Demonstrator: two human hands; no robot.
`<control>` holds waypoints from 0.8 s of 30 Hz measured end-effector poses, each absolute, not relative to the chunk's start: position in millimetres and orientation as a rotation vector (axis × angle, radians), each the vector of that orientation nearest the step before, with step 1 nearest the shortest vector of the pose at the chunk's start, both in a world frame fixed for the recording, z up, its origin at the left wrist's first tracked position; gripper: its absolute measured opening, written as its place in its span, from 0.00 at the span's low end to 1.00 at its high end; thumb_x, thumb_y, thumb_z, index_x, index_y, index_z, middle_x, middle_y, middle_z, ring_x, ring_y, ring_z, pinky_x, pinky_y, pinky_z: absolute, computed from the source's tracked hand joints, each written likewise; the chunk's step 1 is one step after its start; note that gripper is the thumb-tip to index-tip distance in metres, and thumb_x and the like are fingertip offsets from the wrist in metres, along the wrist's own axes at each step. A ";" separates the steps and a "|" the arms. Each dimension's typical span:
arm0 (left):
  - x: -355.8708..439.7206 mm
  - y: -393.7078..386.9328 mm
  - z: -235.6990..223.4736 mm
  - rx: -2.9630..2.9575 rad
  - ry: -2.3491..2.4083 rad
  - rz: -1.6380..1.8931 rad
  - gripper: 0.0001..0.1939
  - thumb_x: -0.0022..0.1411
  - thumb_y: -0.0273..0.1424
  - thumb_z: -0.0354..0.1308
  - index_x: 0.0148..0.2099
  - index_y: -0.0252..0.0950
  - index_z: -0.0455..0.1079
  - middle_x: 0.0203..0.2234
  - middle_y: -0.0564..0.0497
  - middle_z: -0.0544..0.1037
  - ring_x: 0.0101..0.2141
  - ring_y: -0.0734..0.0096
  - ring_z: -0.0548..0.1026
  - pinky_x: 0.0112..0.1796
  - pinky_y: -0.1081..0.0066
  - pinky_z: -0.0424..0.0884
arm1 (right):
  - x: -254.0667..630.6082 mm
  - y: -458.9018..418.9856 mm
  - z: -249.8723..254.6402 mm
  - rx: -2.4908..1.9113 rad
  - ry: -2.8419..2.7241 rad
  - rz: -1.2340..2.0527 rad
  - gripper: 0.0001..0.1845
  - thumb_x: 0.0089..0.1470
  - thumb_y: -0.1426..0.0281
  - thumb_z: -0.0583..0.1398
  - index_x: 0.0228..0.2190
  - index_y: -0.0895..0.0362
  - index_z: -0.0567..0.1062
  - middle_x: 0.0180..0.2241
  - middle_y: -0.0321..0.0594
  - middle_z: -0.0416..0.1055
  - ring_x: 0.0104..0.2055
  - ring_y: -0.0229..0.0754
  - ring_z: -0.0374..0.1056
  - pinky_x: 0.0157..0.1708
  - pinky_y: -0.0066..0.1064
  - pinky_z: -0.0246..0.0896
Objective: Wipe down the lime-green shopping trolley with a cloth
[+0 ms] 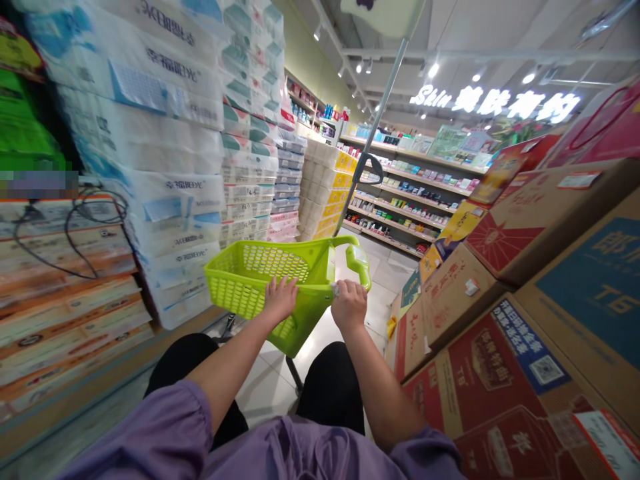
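A small lime-green shopping cart point(313, 320) with a perforated plastic basket stands right in front of my knees, turned sideways to me. My left hand point(281, 299) is curled over the near rim of the basket, its fingertips reaching to the inner side. At the handle end, my right hand point(349, 305) is wrapped round the near part of the cart's handle frame point(361, 257). A small whitish bit shows by the right hand's fingers, too small to make out. Behind the basket rises a grey pole point(383, 103) with a dark hook-shaped grip partway up.
Tall stacks of wrapped tissue packs point(175, 133) line the left side, with a dark cable point(75, 230) hanging at far left. Stacked cardboard cartons point(485, 373) crowd the right. Between them runs a tiled floor point(383, 297) towards shelves of small goods point(400, 190).
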State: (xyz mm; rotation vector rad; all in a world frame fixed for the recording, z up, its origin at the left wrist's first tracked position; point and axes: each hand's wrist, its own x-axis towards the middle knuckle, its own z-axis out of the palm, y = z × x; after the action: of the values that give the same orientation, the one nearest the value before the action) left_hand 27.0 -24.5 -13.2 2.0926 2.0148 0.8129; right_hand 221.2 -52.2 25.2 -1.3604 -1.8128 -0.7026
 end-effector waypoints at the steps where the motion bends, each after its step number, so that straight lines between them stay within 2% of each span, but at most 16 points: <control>1: 33.2 -26.6 -9.6 2.103 1.996 0.850 0.22 0.68 0.38 0.41 0.60 0.41 0.63 0.62 0.43 0.62 0.62 0.46 0.55 0.58 0.41 0.51 | 216.8 -54.2 25.6 -1.357 -1.818 -0.698 0.10 0.53 0.78 0.54 0.34 0.56 0.74 0.34 0.43 0.72 0.38 0.47 0.61 0.43 0.38 0.52; 5: 60.2 -40.0 6.1 2.324 1.652 1.084 0.23 0.69 0.35 0.36 0.59 0.39 0.64 0.58 0.45 0.68 0.60 0.57 0.61 0.59 0.51 0.56 | 200.0 -68.0 30.3 -1.286 -1.893 -0.623 0.12 0.52 0.78 0.54 0.37 0.56 0.74 0.37 0.44 0.73 0.40 0.47 0.63 0.45 0.39 0.53; 8: 64.5 -49.7 14.6 2.386 1.499 1.154 0.23 0.70 0.36 0.34 0.57 0.39 0.66 0.53 0.46 0.73 0.57 0.59 0.64 0.58 0.51 0.57 | 194.7 -80.9 36.8 -1.159 -2.006 -0.543 0.16 0.50 0.79 0.54 0.40 0.56 0.74 0.42 0.44 0.74 0.43 0.46 0.65 0.47 0.38 0.55; 12: 48.0 -54.8 17.3 2.353 1.483 1.243 0.24 0.70 0.36 0.33 0.58 0.35 0.64 0.50 0.44 0.74 0.52 0.63 0.69 0.57 0.56 0.60 | 198.4 -95.1 43.8 -1.029 -2.086 -0.461 0.22 0.46 0.80 0.53 0.43 0.55 0.73 0.46 0.41 0.74 0.47 0.45 0.66 0.49 0.37 0.57; 15: 37.3 -55.9 17.3 2.358 1.471 1.267 0.24 0.70 0.36 0.34 0.58 0.35 0.63 0.49 0.44 0.75 0.50 0.64 0.70 0.56 0.57 0.61 | 204.9 -101.0 45.8 -0.966 -2.050 -0.428 0.22 0.45 0.80 0.52 0.42 0.55 0.74 0.46 0.42 0.74 0.48 0.45 0.66 0.50 0.38 0.58; 18: 33.9 -58.0 18.8 2.408 1.418 1.233 0.23 0.70 0.36 0.33 0.50 0.38 0.69 0.44 0.46 0.77 0.46 0.65 0.72 0.56 0.57 0.61 | 215.1 -100.1 47.0 -0.898 -2.016 -0.366 0.22 0.44 0.80 0.52 0.40 0.55 0.75 0.43 0.42 0.75 0.46 0.45 0.67 0.50 0.40 0.60; 21: 33.3 -60.2 20.7 2.412 1.393 1.222 0.24 0.70 0.36 0.33 0.41 0.38 0.71 0.38 0.48 0.77 0.43 0.66 0.72 0.56 0.57 0.62 | 230.5 -92.4 48.6 -0.877 -1.954 -0.277 0.20 0.43 0.80 0.51 0.36 0.55 0.75 0.38 0.42 0.75 0.44 0.45 0.68 0.49 0.40 0.62; 24: 32.2 -60.9 20.6 2.373 1.443 1.250 0.24 0.69 0.36 0.32 0.40 0.38 0.71 0.39 0.48 0.77 0.47 0.63 0.71 0.57 0.55 0.60 | 246.8 -81.9 48.6 -0.914 -1.841 -0.204 0.17 0.44 0.79 0.51 0.33 0.55 0.75 0.35 0.43 0.76 0.43 0.45 0.69 0.48 0.40 0.63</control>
State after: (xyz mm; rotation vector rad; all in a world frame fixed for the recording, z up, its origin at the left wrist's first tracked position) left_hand 32.2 -60.9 20.6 2.3730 1.4429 1.2504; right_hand 246.8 -81.9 48.6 -0.9141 -1.8408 -0.2040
